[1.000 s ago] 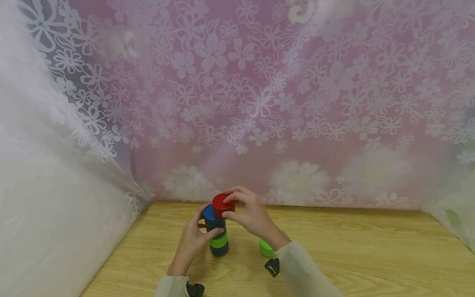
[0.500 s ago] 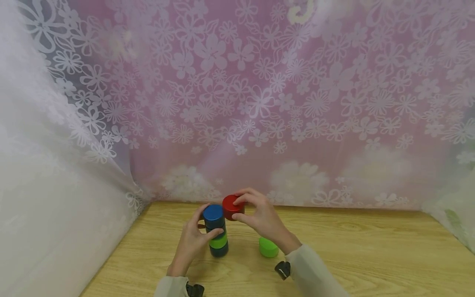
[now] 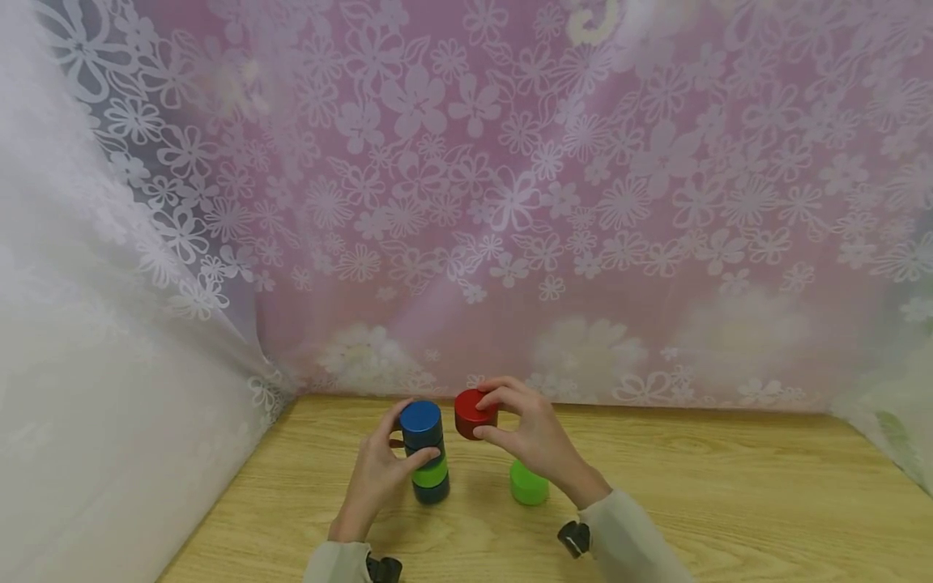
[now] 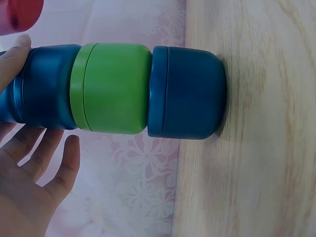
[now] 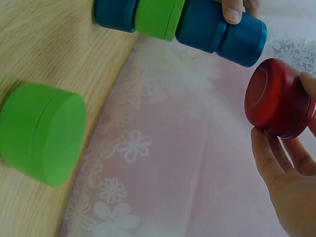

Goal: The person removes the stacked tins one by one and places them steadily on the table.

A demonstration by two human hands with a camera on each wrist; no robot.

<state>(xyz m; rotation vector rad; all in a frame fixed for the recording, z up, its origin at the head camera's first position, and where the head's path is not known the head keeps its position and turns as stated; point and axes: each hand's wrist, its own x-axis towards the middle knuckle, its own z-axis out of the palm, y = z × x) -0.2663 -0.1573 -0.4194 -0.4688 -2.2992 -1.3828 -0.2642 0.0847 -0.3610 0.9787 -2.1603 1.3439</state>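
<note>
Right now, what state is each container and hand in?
Stack of four containers: upright on the table, its top container closed
Red container: closed, held aloft, apart from the stack
Loose green container: closed, upright on the table
Left hand: gripping the stack's upper part
Right hand: gripping the red container

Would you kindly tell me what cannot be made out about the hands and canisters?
Left wrist view: much of the red canister, cut off by the frame's corner.
Head view: some fingertips of the left hand, hidden behind the stack.
Right wrist view: part of the right hand, cut off by the right edge.
</note>
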